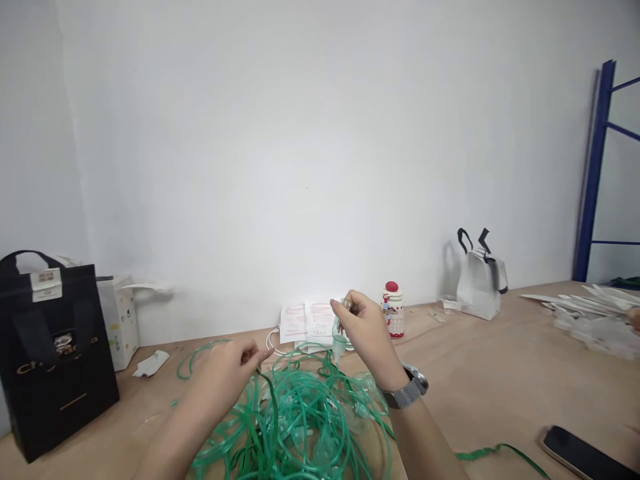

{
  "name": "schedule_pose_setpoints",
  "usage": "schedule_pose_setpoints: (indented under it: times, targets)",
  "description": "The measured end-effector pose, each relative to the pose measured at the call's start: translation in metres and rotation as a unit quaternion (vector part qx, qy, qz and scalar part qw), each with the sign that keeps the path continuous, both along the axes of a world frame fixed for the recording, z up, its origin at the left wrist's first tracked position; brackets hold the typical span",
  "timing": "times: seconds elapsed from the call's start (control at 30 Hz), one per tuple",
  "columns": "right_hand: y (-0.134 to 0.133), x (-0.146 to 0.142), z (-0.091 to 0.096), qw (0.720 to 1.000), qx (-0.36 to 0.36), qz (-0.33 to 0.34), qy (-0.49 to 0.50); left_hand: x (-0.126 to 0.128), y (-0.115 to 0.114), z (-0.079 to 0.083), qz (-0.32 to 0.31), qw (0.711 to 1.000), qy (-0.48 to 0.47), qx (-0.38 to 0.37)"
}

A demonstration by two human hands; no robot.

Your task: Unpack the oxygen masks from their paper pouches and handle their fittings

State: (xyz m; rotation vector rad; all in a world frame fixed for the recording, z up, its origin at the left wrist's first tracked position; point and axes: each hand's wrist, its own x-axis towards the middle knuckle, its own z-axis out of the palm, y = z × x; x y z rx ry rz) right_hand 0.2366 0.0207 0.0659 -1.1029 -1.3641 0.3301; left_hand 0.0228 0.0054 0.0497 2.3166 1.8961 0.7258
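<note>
On the wooden table (pixel 500 373), green tubing (pixel 295 413) lies tangled under my fingers; my left hand (pixel 225 370) pinches a strand, my right hand (pixel 365 327) grips a connector (pixel 340 340).

Plain white wall (pixel 320 133) behind, evenly lit, wooden table (pixel 500 373) running along it, blue metal rack (pixel 596 173) upright at the right edge, second wall (pixel 30 133) meeting it at the left corner

A black carrier bag (pixel 53 347) stands at the left edge on the wooden worktop (pixel 500 373). Right of centre, by the wall, is a small red-capped bottle (pixel 393 309), then a white tote bag (pixel 481 277). A dark phone (pixel 583 457) lies lower right.
</note>
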Motion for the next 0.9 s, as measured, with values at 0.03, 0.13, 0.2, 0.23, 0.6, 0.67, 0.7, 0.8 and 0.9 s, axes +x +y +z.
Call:
schedule_pose_setpoints:
  times: [0.03, 0.13, 0.2, 0.23, 0.6, 0.67, 0.7, 0.8, 0.9]
  targets:
    - [-0.001, 0.0, 0.0, 1.0, -0.001, 0.002, -0.007, 0.0, 0.001, 0.0, 0.001, 1.0, -0.004, 0.0]
    - [0.0, 0.0, 0.0, 1.0, 0.01, -0.003, -0.012, -0.002, 0.005, -0.001, 0.006, 1.0, -0.012, -0.01]
    - [0.003, 0.002, -0.002, 0.999, 0.016, -0.025, -0.042, -0.007, 0.009, -0.003, 0.005, 0.999, -0.027, -0.015]
    - [0.005, 0.004, -0.003, 0.997, 0.013, -0.041, -0.069, -0.01, 0.012, -0.005, 0.011, 0.999, -0.032, -0.018]
    - [0.033, 0.036, -0.019, 0.954, -0.112, -0.114, -0.255, -0.012, 0.014, -0.005, 0.031, 0.998, -0.036, -0.037]
    - [0.032, 0.035, -0.019, 0.947, -0.128, -0.114, -0.273, -0.009, 0.01, -0.003, 0.02, 0.998, -0.039, -0.038]
    - [0.031, 0.034, -0.018, 0.943, -0.135, -0.113, -0.282, -0.008, 0.009, -0.002, 0.017, 0.998, -0.041, -0.037]
    - [0.029, 0.032, -0.017, 0.932, -0.153, -0.11, -0.308, -0.013, 0.012, -0.005, 0.01, 0.998, -0.051, -0.018]
    - [0.029, 0.035, -0.017, 0.92, -0.171, -0.12, -0.332, -0.019, 0.017, -0.009, 0.021, 0.997, -0.066, 0.016]
